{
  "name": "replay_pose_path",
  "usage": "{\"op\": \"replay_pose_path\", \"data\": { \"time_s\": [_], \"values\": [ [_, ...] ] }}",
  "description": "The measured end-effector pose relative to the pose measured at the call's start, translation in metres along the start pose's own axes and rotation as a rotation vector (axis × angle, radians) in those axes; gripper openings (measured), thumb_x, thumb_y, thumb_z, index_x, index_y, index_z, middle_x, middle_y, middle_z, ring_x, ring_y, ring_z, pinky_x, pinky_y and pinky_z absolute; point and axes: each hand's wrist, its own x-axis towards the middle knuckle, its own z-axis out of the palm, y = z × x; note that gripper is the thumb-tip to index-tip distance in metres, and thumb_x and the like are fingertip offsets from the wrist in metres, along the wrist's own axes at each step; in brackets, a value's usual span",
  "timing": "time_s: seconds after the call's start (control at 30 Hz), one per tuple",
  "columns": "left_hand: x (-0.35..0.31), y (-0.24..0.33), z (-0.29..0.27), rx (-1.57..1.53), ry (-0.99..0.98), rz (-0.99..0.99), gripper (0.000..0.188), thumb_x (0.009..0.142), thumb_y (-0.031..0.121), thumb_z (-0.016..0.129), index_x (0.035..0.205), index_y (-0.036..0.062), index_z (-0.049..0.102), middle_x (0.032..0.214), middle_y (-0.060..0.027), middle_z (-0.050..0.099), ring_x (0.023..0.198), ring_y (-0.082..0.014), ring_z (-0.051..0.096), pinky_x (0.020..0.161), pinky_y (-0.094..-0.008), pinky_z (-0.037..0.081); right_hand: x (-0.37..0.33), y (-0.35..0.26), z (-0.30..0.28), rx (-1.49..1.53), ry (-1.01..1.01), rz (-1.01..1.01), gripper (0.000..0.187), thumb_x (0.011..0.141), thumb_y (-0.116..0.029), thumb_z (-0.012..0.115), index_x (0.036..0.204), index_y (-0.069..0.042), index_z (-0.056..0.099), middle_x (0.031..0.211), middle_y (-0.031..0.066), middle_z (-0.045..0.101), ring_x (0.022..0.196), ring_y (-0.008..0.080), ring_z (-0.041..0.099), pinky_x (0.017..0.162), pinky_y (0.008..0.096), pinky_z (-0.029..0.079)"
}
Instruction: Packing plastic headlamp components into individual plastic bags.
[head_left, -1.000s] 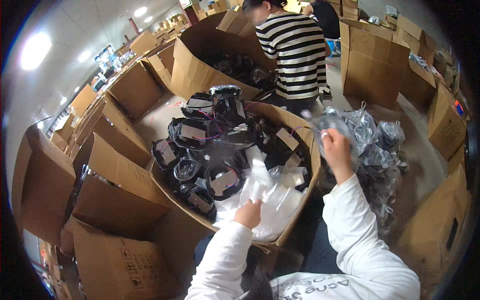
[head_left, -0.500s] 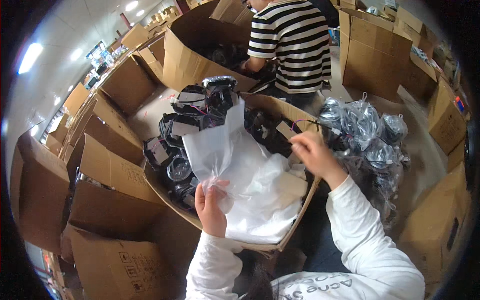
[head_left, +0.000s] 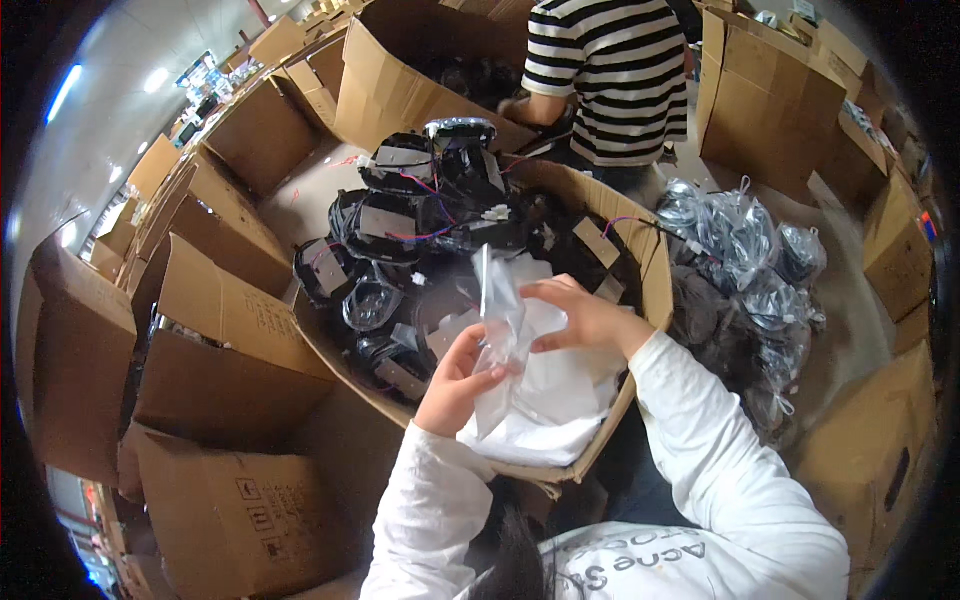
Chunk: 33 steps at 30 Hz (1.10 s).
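Note:
My left hand [head_left: 457, 383] pinches a clear plastic bag [head_left: 502, 335] between thumb and fingers, above the near end of a large cardboard box [head_left: 650, 290]. Against the bag's right side is my right hand [head_left: 583, 318], thumb and fingers spread apart. Under both hands, white plastic sheeting or bags [head_left: 545, 425] lie in the box. Past them are piled several black rounded units [head_left: 388, 222] with flat grey plates and thin red and blue wires. One unit [head_left: 597, 242] rests by the box's right wall, its cable over the edge.
Bagged dark units [head_left: 740, 245] are heaped on the floor right of the box. Open cardboard cartons [head_left: 225, 350] line the left side, and another carton [head_left: 870, 450] stands at the right. Ahead, a person in a striped shirt [head_left: 610, 80] reaches into another big box [head_left: 385, 85].
The bag has been drawn together and turned more upright, and has moved right with my left hand. My right hand has come leftward to the bag. The view has shifted slightly.

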Motion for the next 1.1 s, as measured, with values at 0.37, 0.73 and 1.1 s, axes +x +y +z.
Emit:
{"op": "replay_pose_path", "data": {
  "time_s": [0.37,0.73,1.1],
  "values": [
    [-0.03,0.001,-0.012,-0.103,-0.181,-0.026,0.079,0.078,-0.003,0.071,0.15,0.0003,0.038,0.138,-0.0196,0.056,0.111,-0.037,0.067,0.098,-0.0512,0.054,-0.014,-0.002,0.009,0.143,0.285,-0.193,0.068,0.075,-0.046,0.086,0.123,-0.005,0.061,0.133,0.0118,0.055,0.128,0.0273,0.048,0.11,0.0396,0.037],
    [-0.051,-0.018,-0.033,-0.122,0.11,0.14,0.058,0.089,0.001,0.067,0.144,0.0034,0.048,0.125,-0.0136,0.065,0.111,-0.025,0.067,0.095,-0.038,0.056,-0.047,-0.047,0.014,0.012,0.785,-0.034,0.039,0.084,-0.034,0.08,0.077,-0.001,0.061,0.085,0.0106,0.065,0.078,0.0244,0.062,0.071,0.0358,0.048],
    [-0.036,-0.028,0.004,0.029,0.101,0.053,0.051,0.091,-0.003,0.066,0.139,0.0054,0.051,0.106,-0.0044,0.065,0.094,-0.0118,0.067,0.08,-0.0226,0.054,-0.042,-0.062,0.058,0.3,0.138,0.099,0.053,0.092,-0.054,0.07,0.084,-0.002,0.064,0.072,0.0027,0.06,0.068,0.0101,0.052,0.063,0.0293,0.045]
  ]
}}
